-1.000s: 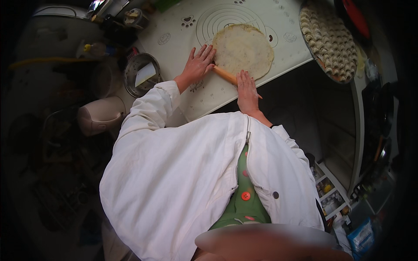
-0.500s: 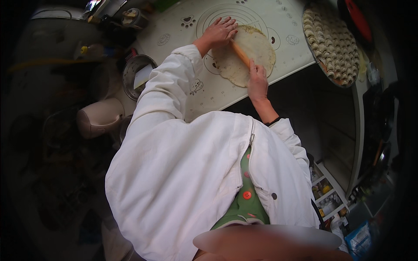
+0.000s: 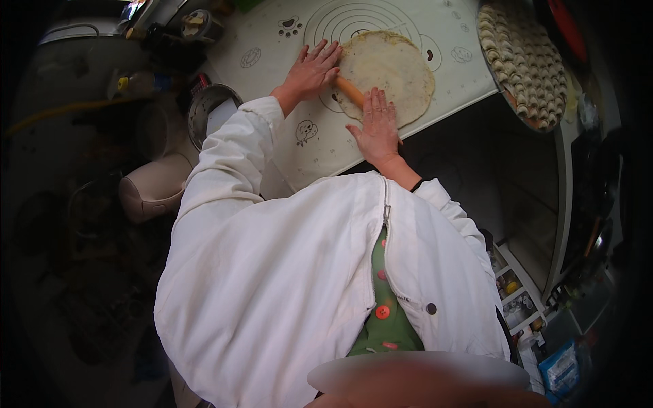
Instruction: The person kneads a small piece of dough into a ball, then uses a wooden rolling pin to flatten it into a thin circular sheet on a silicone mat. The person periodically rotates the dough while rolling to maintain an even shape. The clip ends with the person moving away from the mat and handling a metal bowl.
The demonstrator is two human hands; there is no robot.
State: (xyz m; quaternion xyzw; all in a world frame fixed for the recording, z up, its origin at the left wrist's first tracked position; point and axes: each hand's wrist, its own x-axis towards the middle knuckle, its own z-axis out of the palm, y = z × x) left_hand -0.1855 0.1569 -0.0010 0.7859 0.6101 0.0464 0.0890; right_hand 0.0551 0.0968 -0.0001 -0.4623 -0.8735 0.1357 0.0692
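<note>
A wide, round sheet of rolled dough (image 3: 394,71) lies on the white printed mat (image 3: 272,68). Across its lower left edge rests a wooden rolling pin (image 3: 349,92), slanting down to the right. My left hand (image 3: 313,71) lies over the pin's far left end with its fingers stretched out. At the other end, my right hand (image 3: 379,129) presses flat on the pin, fingers straight and thumb apart. The palms hide both ends of the pin.
A round tray of small shaped dumplings (image 3: 524,64) stands at the far right, by a red-and-black pan (image 3: 568,30). To the left are a metal pot (image 3: 204,112) and a beige appliance (image 3: 155,187). The table's near edge runs just below my right hand.
Both hands and the rolling pin have moved left and nearer, from the dough's middle to its lower left edge. The right hand's grip has opened into a flat palm.
</note>
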